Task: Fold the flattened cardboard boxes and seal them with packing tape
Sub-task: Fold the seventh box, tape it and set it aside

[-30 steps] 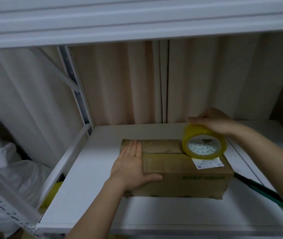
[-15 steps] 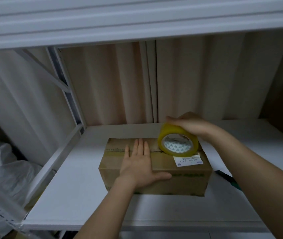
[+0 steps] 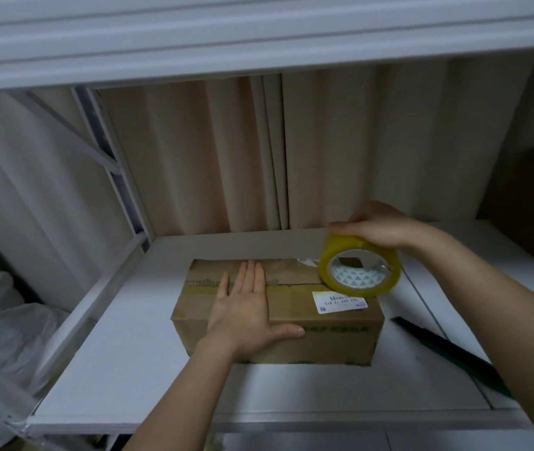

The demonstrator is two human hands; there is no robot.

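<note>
Nearest the camera, the left hand (image 3: 242, 315) lies flat on the top of the cardboard box (image 3: 278, 320), fingers straight and together across the centre seam, thumb stretched along the front edge; it presses the flaps down and grips nothing. The box, one only, sits on the white shelf (image 3: 122, 369), its long axis running left to right, and a white label (image 3: 339, 302) is stuck on its top toward the right end. A dark green strip (image 3: 447, 356) lies on the shelf just right of the box.

Farther back and to the right, the right hand (image 3: 379, 227) has a closed grip from above on the single roll of yellow packing tape (image 3: 360, 270), fingers curled over its rim. The roll stands on edge over the right end of the seam; whether it touches the cardboard cannot be told. The seam runs leftward from the roll toward the flat hand, so the right hand is the nearer one to the unsealed stretch, and the pull would probably follow the box's long axis.

Beyond hang beige curtains (image 3: 213, 151), and a second brown box (image 3: 532, 206) sits at the far right.
</note>
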